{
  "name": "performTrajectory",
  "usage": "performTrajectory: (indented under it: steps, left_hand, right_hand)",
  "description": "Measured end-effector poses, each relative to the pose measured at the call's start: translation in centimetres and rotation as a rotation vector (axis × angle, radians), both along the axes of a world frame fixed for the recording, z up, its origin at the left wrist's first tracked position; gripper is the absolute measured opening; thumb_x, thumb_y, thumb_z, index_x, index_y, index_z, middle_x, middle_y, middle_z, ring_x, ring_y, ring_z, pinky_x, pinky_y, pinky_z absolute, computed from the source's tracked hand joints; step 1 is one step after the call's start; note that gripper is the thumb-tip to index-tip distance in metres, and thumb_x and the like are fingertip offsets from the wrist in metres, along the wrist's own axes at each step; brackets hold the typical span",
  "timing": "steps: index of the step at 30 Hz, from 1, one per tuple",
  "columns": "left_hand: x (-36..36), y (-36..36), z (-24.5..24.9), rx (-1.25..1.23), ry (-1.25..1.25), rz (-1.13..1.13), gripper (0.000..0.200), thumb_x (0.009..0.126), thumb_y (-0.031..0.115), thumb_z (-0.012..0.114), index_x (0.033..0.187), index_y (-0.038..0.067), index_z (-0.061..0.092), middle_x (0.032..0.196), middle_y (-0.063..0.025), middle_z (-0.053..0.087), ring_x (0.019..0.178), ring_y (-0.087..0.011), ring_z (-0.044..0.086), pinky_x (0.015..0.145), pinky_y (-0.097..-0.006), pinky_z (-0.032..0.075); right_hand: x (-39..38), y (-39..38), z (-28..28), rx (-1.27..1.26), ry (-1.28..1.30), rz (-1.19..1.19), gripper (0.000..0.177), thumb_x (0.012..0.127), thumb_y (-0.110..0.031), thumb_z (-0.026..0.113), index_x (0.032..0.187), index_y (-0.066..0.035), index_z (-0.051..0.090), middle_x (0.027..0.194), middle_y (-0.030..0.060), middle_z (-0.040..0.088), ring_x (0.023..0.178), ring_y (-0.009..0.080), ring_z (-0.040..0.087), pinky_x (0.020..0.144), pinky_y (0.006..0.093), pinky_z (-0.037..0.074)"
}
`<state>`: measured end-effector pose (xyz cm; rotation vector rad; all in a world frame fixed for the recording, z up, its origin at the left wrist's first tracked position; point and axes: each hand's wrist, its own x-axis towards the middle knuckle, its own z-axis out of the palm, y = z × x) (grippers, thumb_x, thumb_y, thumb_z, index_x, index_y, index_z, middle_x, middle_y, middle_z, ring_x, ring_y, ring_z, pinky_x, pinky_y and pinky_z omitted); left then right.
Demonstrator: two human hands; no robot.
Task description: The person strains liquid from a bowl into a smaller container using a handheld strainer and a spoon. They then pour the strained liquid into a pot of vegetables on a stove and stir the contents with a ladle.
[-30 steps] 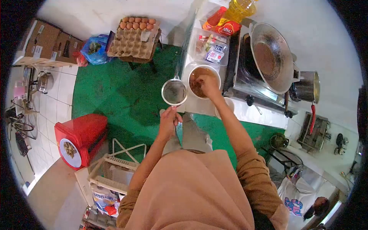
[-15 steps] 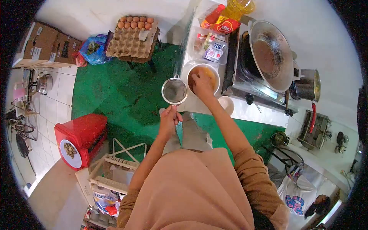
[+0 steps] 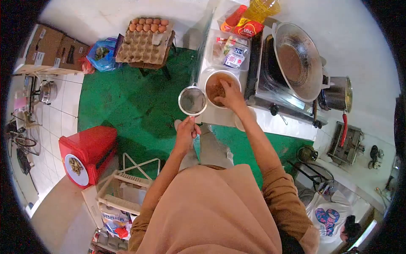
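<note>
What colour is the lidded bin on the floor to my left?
The bin is red, seen best in the head view.

one head-worn view — looking forward and steeply down, from above the chest

Bright room, curved fisheye edges, grainy black corners.

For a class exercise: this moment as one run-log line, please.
left hand: holding round metal strainer | right hand: fingers inside round white bowl | bowl: brown contents
</note>
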<state>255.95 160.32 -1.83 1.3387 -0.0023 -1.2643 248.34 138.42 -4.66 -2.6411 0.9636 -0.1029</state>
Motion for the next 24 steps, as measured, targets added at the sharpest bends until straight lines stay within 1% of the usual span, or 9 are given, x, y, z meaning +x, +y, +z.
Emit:
performTrajectory:
  steps: [4, 7, 9, 10, 13, 16, 18, 22, 24]
  left_hand:
    - [0.1, -0.2, 0.8, 0.024, 0.016, 0.003, 0.035, 0.098, 0.033, 0.041, 0.113, 0.006, 0.058, 0.059, -0.0017, 0.053, 0.049, -0.0052, 0.036, 0.047, -0.0203, 0.030]
    - [0.0, 0.0, 0.4, 0.038, 0.016, 0.007, 0.035, 0.098, 0.033, 0.041, 0.114, 0.006, 0.057, 0.058, -0.0018, 0.053, 0.049, -0.0054, 0.036, 0.047, -0.0202, 0.030]
    - [0.0, 0.0, 0.3, 0.045, 0.027, 0.027, 0.031, 0.098, 0.032, 0.042, 0.107, 0.007, 0.058, 0.058, -0.0020, 0.053, 0.049, -0.0055, 0.037, 0.047, -0.0200, 0.030]
    - [-0.1, 0.2, 0.0, 0.045, 0.030, 0.027, 0.031, 0.098, 0.032, 0.042, 0.107, 0.007, 0.058, 0.058, -0.0020, 0.053, 0.049, -0.0055, 0.037, 0.047, -0.0200, 0.030]
    - [-0.2, 0.4, -0.7, 0.024, 0.062, 0.048, 0.027, 0.098, 0.030, 0.044, 0.098, 0.007, 0.058, 0.058, -0.0021, 0.053, 0.048, -0.0054, 0.037, 0.046, -0.0199, 0.030]
    - [-0.2, 0.2, -0.2, 0.030, 0.052, 0.056, 0.025, 0.097, 0.029, 0.045, 0.092, 0.008, 0.056, 0.059, -0.0025, 0.054, 0.048, -0.0051, 0.038, 0.046, -0.0200, 0.030]
    - [-0.3, 0.1, -0.1, 0.026, 0.069, 0.046, 0.025, 0.097, 0.029, 0.045, 0.097, 0.008, 0.058, 0.058, -0.0025, 0.054, 0.048, -0.0052, 0.037, 0.046, -0.0201, 0.030]
    - [-0.3, 0.0, -0.1, 0.019, 0.051, 0.036, 0.027, 0.097, 0.030, 0.045, 0.103, 0.007, 0.058, 0.059, -0.0024, 0.055, 0.048, -0.0053, 0.037, 0.046, -0.0199, 0.030]
    - [-0.3, -0.1, -0.3, 0.019, 0.058, 0.056, 0.029, 0.097, 0.030, 0.044, 0.108, 0.006, 0.058, 0.058, -0.0021, 0.055, 0.048, -0.0055, 0.037, 0.047, -0.0200, 0.030]
  right_hand:
    - [0.3, 1.2, -1.2, 0.025, 0.098, 0.040, 0.040, 0.070, -0.001, 0.059, 0.110, -0.002, 0.056, 0.120, 0.0290, 0.048, 0.104, 0.0443, 0.051, 0.090, 0.0446, 0.043]
    - [0.2, -0.5, -3.4, 0.055, 0.023, 0.039, 0.033, 0.068, 0.004, 0.055, 0.100, -0.001, 0.058, 0.111, 0.0246, 0.055, 0.097, 0.0408, 0.054, 0.086, 0.0445, 0.044]
    - [-0.1, -2.6, -3.5, 0.292, -0.064, 0.081, 0.033, 0.067, 0.006, 0.050, 0.097, -0.001, 0.061, 0.102, 0.0210, 0.060, 0.096, 0.0378, 0.056, 0.087, 0.0408, 0.045]
    - [-0.3, -3.1, -3.1, 0.293, -0.062, 0.081, 0.033, 0.067, 0.006, 0.050, 0.097, -0.001, 0.061, 0.102, 0.0210, 0.060, 0.096, 0.0378, 0.056, 0.087, 0.0408, 0.045]
    - [0.9, -3.8, 1.2, 0.528, -0.141, -0.019, 0.031, 0.067, 0.005, 0.050, 0.094, -0.001, 0.063, 0.095, 0.0186, 0.063, 0.095, 0.0357, 0.058, 0.088, 0.0374, 0.045]
    - [1.3, -3.7, 1.5, 0.505, 0.088, -0.035, 0.033, 0.068, -0.001, 0.058, 0.101, -0.003, 0.062, 0.102, 0.0193, 0.061, 0.101, 0.0362, 0.056, 0.090, 0.0384, 0.044]
    - [1.4, -2.6, -1.0, 0.136, -0.020, 0.053, 0.037, 0.070, -0.015, 0.067, 0.103, -0.002, 0.059, 0.106, 0.0240, 0.058, 0.101, 0.0398, 0.053, 0.089, 0.0445, 0.043]
    - [1.5, 1.3, -3.2, -0.089, 0.040, 0.034, 0.036, 0.071, -0.009, 0.063, 0.105, -0.003, 0.057, 0.108, 0.0259, 0.055, 0.100, 0.0421, 0.053, 0.088, 0.0474, 0.043]
    - [1.2, 1.4, -3.7, -0.022, 0.040, 0.024, 0.035, 0.069, -0.006, 0.062, 0.103, -0.003, 0.059, 0.104, 0.0227, 0.057, 0.098, 0.0409, 0.054, 0.087, 0.0468, 0.043]
